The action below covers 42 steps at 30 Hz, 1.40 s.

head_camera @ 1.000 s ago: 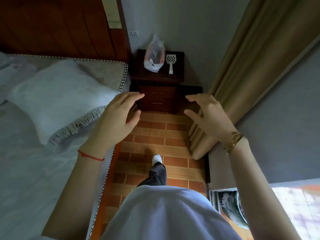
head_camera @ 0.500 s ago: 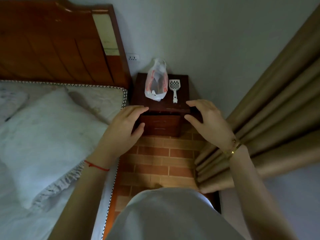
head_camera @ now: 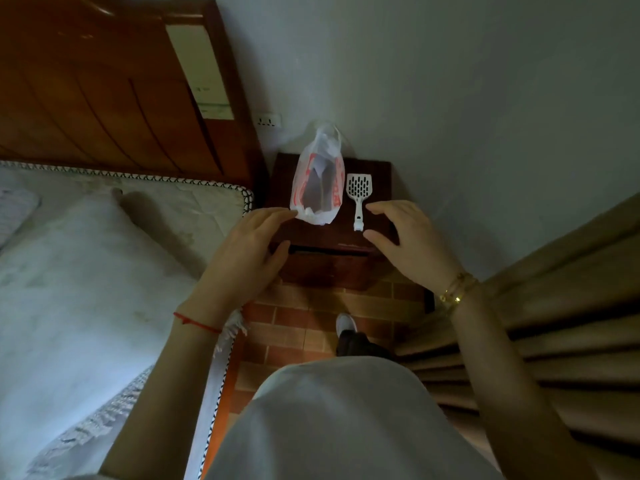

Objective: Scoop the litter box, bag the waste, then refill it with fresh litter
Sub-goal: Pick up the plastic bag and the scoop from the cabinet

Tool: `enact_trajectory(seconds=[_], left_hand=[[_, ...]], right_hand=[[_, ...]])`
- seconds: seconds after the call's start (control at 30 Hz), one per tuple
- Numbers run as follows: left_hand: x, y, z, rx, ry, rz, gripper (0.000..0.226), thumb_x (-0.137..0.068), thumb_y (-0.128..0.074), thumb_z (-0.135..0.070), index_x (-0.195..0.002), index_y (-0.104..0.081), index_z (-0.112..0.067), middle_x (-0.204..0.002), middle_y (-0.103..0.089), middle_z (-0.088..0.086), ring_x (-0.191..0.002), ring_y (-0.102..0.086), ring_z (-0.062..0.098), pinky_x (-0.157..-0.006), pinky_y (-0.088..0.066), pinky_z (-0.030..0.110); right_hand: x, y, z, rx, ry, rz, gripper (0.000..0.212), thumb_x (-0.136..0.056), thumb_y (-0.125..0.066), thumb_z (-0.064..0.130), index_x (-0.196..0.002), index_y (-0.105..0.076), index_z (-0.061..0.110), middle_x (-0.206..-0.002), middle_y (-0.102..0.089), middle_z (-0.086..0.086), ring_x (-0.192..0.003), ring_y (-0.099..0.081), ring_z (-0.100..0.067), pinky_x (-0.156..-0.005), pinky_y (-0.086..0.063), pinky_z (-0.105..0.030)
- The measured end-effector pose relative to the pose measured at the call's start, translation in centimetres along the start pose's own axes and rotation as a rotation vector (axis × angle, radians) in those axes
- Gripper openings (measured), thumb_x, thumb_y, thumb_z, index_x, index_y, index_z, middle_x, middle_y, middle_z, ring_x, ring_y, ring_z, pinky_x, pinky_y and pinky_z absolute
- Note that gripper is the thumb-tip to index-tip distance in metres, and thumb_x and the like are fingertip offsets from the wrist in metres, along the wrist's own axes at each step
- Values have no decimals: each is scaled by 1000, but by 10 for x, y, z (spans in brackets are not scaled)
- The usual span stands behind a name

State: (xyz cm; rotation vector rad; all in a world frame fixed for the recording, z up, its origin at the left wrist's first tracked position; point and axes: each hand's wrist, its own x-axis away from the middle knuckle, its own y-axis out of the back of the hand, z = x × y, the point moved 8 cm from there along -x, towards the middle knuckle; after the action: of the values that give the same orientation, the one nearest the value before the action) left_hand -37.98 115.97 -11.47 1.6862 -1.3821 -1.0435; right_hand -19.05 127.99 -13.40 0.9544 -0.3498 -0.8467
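On the dark wooden nightstand (head_camera: 377, 174), toward its right edge, a white slotted plastic scoop (head_camera: 358, 192) lies beside a red-and-white plastic bag (head_camera: 317, 188). The left hand (head_camera: 249, 251) and right hand (head_camera: 412, 244) hover empty, fingers spread. Advise gripping the scoop's handle end squarely.

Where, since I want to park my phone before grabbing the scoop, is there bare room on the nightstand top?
Bare wood lies right of the scoop up to the right edge of the nightstand, and along the front edge, where the left hand and right hand hover. Bag and scoop lie close together.
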Motion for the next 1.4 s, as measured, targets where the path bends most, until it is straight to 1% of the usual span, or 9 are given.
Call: enact_trajectory(seconds=[0.17, 0.53, 0.63, 0.77, 0.9, 1.0, 1.1, 1.23, 1.4], left_hand=[[-64, -7, 13, -9, 47, -22, 47, -95, -59, -15, -140, -50, -14, -139, -53, 5, -129, -45, 19, -104, -29, 20], [-152, -36, 29, -11, 130, -19, 47, -94, -59, -15, -140, -50, -14, -138, -54, 7, -127, -49, 23, -103, -36, 29], [-161, -43, 35, -3, 148, -24, 44, -95, -55, -16, -138, -52, -12, -136, -56, 8, -124, -52, 25, -102, -43, 35], [-172, -67, 56, -14, 235, -40, 43, -91, -48, -23, -132, -57, -10, -128, -61, 9, -113, -58, 28, -92, -50, 43], [-181, -103, 90, 66, 407, -71, 35, -93, -54, -18, -127, -60, -11, -121, -62, 9, -103, -61, 27, -85, -53, 45], [-189, -131, 120, 182, 556, -77, 35, -93, -60, -26, -124, -61, -12, -115, -62, 7, -95, -62, 22, -82, -54, 44], [-194, -161, 146, 228, 721, -34, 55, -89, -64, -35, -136, -49, -10, -122, -60, 12, -110, -58, 29, -92, -51, 47], [-195, -207, 179, 393, 1032, 56, 85, -85, -71, -33, -149, -24, -1, -146, -41, 21, -135, -37, 39, -109, -36, 51], [-192, -248, 214, 592, 1350, 34, 86, -83, -76, -28, -143, -25, 6, -147, -36, 24, -136, -37, 40, -111, -36, 46]], right_hand=[[-68, 10, -25, -14, 30, 32, 44, -90, -59, 36, -130, -52, 19, -128, -56, 0, -122, -47, -16, -104, -40, -40], [-167, 10, -70, 0, 99, 124, 43, -91, -60, 30, -130, -52, 15, -129, -56, -3, -123, -46, -18, -105, -39, -36], [-178, 4, -80, -9, 100, 141, 42, -91, -58, 32, -130, -52, 16, -127, -57, -3, -121, -48, -18, -104, -41, -37], [-190, -14, -95, -21, 72, 184, 42, -92, -57, 33, -131, -51, 17, -128, -56, -3, -123, -46, -18, -104, -40, -38], [-204, -39, -117, -30, 1, 226, 39, -93, -56, 32, -129, -51, 16, -128, -55, -3, -121, -47, -18, -101, -43, -37], [-219, -59, -138, -57, -67, 250, 39, -94, -55, 31, -129, -51, 14, -128, -55, -4, -119, -49, -19, -98, -44, -32], [-237, -81, -161, -77, -137, 281, 40, -94, -55, 29, -129, -49, 11, -127, -54, -8, -115, -52, -22, -91, -42, -28], [-263, -116, -195, -54, -251, 330, 37, -95, -54, 28, -126, -49, 8, -127, -55, -12, -113, -55, -25, -88, -45, -31], [-287, -168, -238, 21, -387, 393, 35, -95, -53, 26, -122, -48, 3, -120, -58, -17, -105, -58, -31, -79, -47, -35]])
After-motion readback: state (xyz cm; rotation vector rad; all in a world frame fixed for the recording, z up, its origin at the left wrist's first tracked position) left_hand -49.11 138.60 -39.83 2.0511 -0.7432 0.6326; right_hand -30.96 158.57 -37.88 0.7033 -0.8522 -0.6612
